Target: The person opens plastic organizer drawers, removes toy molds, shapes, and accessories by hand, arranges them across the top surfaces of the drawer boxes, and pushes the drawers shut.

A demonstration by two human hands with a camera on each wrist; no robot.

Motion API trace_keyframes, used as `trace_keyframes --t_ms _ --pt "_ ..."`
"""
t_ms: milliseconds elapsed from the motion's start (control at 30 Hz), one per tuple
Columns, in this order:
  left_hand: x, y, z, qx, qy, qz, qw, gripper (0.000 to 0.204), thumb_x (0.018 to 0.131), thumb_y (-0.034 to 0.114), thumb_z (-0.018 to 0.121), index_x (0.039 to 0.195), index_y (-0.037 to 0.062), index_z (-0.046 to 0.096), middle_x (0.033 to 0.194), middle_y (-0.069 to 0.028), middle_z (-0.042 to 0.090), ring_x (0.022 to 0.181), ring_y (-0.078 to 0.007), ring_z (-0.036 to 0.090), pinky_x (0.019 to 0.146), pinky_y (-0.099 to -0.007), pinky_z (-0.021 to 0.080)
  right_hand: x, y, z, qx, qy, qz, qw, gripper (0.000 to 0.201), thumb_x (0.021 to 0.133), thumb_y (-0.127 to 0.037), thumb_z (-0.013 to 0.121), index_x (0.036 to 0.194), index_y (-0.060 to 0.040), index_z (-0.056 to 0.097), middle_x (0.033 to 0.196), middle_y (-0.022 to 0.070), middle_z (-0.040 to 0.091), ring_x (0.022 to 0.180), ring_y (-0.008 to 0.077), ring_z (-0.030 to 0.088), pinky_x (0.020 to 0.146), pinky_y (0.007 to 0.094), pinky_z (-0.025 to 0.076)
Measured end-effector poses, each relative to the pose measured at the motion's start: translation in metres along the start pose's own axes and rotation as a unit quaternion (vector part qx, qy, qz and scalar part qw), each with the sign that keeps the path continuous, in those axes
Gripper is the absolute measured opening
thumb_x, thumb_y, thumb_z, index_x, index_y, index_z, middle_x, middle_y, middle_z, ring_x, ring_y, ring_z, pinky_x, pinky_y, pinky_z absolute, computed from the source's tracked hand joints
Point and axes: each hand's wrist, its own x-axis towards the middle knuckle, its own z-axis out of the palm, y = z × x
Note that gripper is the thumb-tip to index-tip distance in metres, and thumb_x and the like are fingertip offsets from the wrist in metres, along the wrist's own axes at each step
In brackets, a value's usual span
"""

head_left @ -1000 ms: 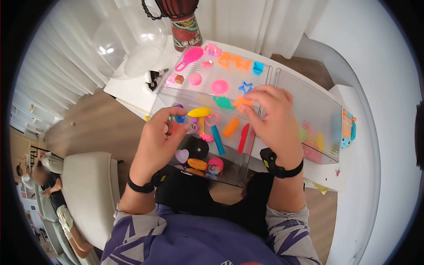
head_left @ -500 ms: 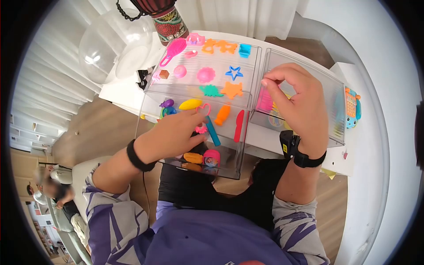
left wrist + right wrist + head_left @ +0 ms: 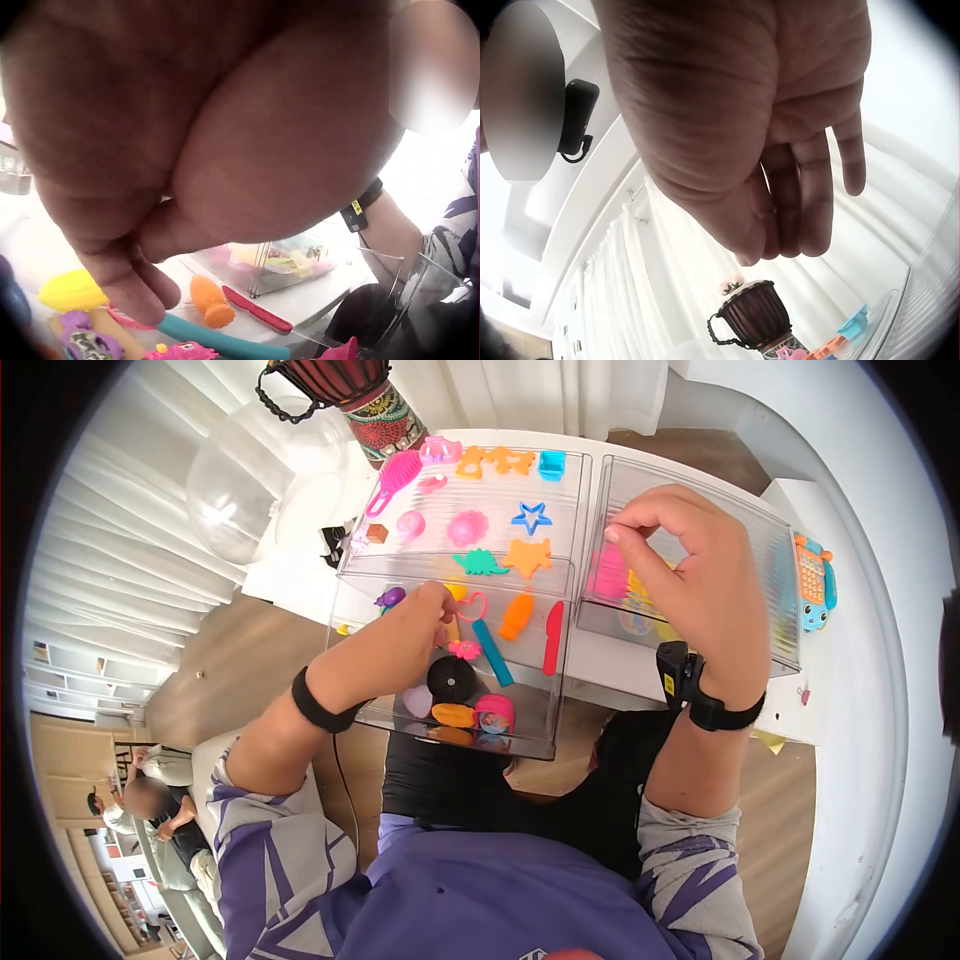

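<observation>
Well, the white table (image 3: 290, 590) carries two clear boxes, and the left box (image 3: 537, 744) has toys laid out toward the back and more in its front section. Behind its wall the right box (image 3: 765, 520) holds bright pieces too blurred for me to name. A drum (image 3: 375, 405) stands beyond, cut off at the top.

The right hand (image 3: 700, 575) hovers over that right box, thumb and forefinger brought together, nothing visible between them. The left hand (image 3: 395, 640) reaches down into the front section, fingers bent; whether they pinch anything I cannot tell, since the hand hides its own tips.

Nearest those tips lie the banana (image 3: 73, 291), mostly covered from above, and the pink heart (image 3: 486, 602), beside the teal stick (image 3: 491, 653). To lift one small toy cleanly, I'd come straight down, nip its edge between thumb and forefinger, and keep the palm high off its neighbours. Anything under the wrist is lost to me.
</observation>
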Motion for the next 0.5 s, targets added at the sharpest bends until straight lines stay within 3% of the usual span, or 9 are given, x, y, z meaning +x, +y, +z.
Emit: trace_keyframes --t_ms 167,300,400,467,500 --pt "-0.017 0.011 -0.012 -0.118 0.088 -0.059 0.987 0.018 0.121 0.001 0.055 0.137 -0.0027 0.050 0.119 -0.0188 0.076 0.096 -0.0255 0.080 0.089 -0.0383 0.065 0.000 -0.007 -0.001 0.017 -0.011 0.032 0.999 0.012 0.101 -0.006 0.083 0.103 0.0031 0.076 0.096 0.0118 0.075 0.083 0.0258 0.073 0.064 0.0368 0.058" --pt "-0.028 0.023 -0.033 -0.085 0.131 -0.046 0.987 0.012 0.121 0.004 0.059 0.131 -0.0023 0.055 0.121 -0.0175 0.077 0.093 -0.0222 0.081 0.087 -0.0362 0.065 0.000 -0.005 0.001 0.012 -0.008 0.022 1.000 0.011 0.101 -0.006 0.083 0.102 0.0026 0.076 0.095 0.0116 0.075 0.082 0.0265 0.072 0.065 0.0369 0.057" --pt "-0.029 0.026 -0.043 -0.048 0.157 -0.064 0.984 0.006 0.119 0.003 0.062 0.120 -0.0024 0.060 0.121 -0.0144 0.077 0.097 -0.0192 0.079 0.088 -0.0344 0.064 0.000 -0.004 -0.001 -0.006 -0.020 0.013 1.000 0.011 0.100 -0.005 0.083 0.102 0.0021 0.076 0.094 0.0119 0.075 0.082 0.0283 0.072 0.070 0.0380 0.057" --pt "-0.030 0.022 -0.041 0.000 0.259 0.000 0.966 0.004 0.113 -0.004 0.061 0.116 -0.0026 0.064 0.116 -0.0119 0.076 0.097 -0.0179 0.075 0.085 -0.0339 0.061 0.000 -0.007 -0.004 -0.022 -0.049 0.033 0.998 0.010 0.098 0.003 0.083 0.105 0.0060 0.076 0.102 0.0112 0.080 0.091 0.0212 0.073 0.085 0.0330 0.058" --pt "-0.031 0.020 -0.041 0.000 0.259 0.000 0.966 0.004 0.113 -0.004 0.061 0.116 -0.0026 0.064 0.116 -0.0119 0.076 0.097 -0.0179 0.075 0.085 -0.0339 0.061 0.000 -0.007 -0.003 -0.022 -0.048 0.032 0.998 0.010 0.098 0.003 0.083 0.105 0.0060 0.076 0.102 0.0112 0.080 0.091 0.0212 0.073 0.085 0.0330 0.058"
